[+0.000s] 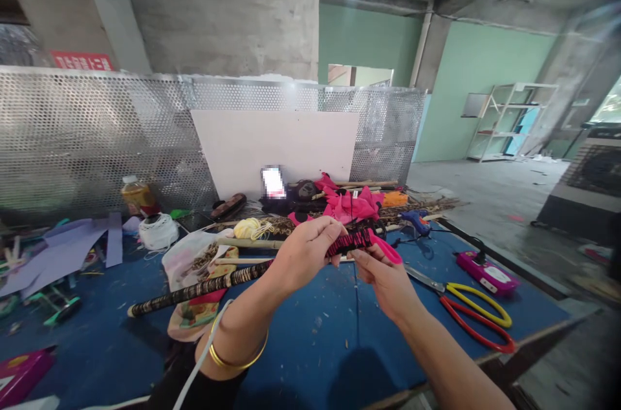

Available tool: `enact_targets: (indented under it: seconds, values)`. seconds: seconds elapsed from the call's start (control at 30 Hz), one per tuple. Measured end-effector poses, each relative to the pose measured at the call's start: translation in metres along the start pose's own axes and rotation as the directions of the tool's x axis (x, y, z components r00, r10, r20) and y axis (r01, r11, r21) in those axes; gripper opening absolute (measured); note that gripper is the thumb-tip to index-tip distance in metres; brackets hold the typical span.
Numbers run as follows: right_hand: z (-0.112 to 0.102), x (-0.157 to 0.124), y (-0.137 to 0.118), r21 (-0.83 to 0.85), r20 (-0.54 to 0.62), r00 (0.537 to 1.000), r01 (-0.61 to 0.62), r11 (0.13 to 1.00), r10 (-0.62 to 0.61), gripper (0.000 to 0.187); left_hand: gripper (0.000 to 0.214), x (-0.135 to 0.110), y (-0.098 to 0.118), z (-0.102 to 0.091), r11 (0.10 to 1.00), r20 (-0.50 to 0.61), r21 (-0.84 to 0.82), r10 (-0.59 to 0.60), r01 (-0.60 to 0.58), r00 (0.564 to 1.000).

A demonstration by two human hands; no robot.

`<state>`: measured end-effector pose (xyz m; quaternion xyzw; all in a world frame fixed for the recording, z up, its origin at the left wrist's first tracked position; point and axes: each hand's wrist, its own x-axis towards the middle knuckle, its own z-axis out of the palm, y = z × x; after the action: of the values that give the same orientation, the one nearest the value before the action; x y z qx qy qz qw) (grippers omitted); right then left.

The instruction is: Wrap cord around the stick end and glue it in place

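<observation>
White cord [198,363] runs along the forearm [250,313] behind the left hand [306,249], closed round a wrapped stick [194,293]; the right hand [381,279] pinches its end beneath a pink strip [388,251].

Fairly bright, mostly soft daylight, with the opening [610,105] at the right edge washed out, pale flare streaks up top and in the upper right, and a whitish glare patch on the perforated metal panel [291,98]. Diffuse dark shadow on the near part of the blue table [310,332]; phone screen [272,181] is solid white with a pixelated border. Wide-angle warp tilts the concrete pillar [109,2], right-hand corners go black, left-edge clutter and the slatted unit [601,167] are soft, left hand [306,251] and right hand [383,277] reasonably crisp.
</observation>
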<state>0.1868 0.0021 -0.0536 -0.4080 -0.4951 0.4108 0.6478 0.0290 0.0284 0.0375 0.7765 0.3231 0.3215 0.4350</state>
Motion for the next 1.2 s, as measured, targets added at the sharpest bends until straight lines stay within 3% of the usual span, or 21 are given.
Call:
enact_targets:
  seconds: [0.1,0.23,0.5,0.57,0.67,0.77,0.8,0.87,0.93,1.03,1.1,1.2]
  values:
    - [-0.005,0.01,-0.003,-0.096,0.039,0.995,0.092,0.991,-0.089,0.023,0.024,0.001,-0.001,0.0,0.999,0.078,-0.036,-0.029,0.031,0.997]
    - [-0.015,0.033,-0.02,-0.215,0.185,0.966,0.222,0.951,-0.183,0.02,0.015,0.002,-0.001,0.0,0.994,0.181,-0.071,-0.07,0.084,0.981]
    - [-0.023,0.069,-0.068,-0.422,0.512,0.837,0.442,0.791,-0.194,0.007,0.015,0.006,-0.009,0.004,0.976,0.223,-0.083,-0.18,0.203,0.958]
    - [-0.021,0.068,-0.08,-0.535,0.609,0.771,0.573,0.621,-0.187,0.01,0.015,0.008,-0.013,0.005,0.971,0.238,-0.081,-0.202,0.226,0.95]
    - [-0.015,0.055,-0.094,-0.635,0.736,0.654,0.756,0.156,-0.176,0.014,0.019,0.011,-0.019,0.008,0.987,0.253,-0.038,-0.141,0.156,0.957]
    - [-0.007,0.029,-0.099,-0.646,0.763,0.6,0.724,-0.242,-0.239,0.021,0.025,0.013,-0.021,0.01,0.993,0.159,0.118,-0.026,0.008,0.987]
    - [-0.005,0.02,-0.098,-0.653,0.757,0.588,0.682,-0.329,-0.284,0.022,0.026,0.013,-0.02,0.011,0.983,0.101,0.184,0.012,-0.03,0.995]
    - [-0.002,0.003,-0.092,-0.695,0.719,0.572,0.583,-0.421,-0.394,0.023,0.027,0.011,-0.017,0.011,0.953,-0.008,0.294,0.081,-0.075,0.997]
    - [-0.001,-0.01,-0.081,-0.767,0.641,0.579,0.482,-0.422,-0.504,0.022,0.027,0.009,-0.013,0.012,0.924,-0.084,0.374,0.121,-0.081,0.989]
    - [-0.003,-0.019,-0.059,-0.864,0.502,0.625,0.384,-0.325,-0.597,0.016,0.026,0.006,-0.009,0.015,0.89,-0.152,0.454,0.131,-0.049,0.98]
    - [-0.003,-0.022,-0.046,-0.898,0.433,0.671,0.381,-0.222,-0.602,0.017,0.026,0.005,-0.009,0.017,0.878,-0.17,0.477,0.136,-0.039,0.976]
    - [-0.002,-0.025,-0.034,-0.892,0.361,0.752,0.451,0.032,-0.551,0.018,0.028,0.004,-0.013,0.021,0.858,-0.191,0.513,0.161,-0.041,0.968]
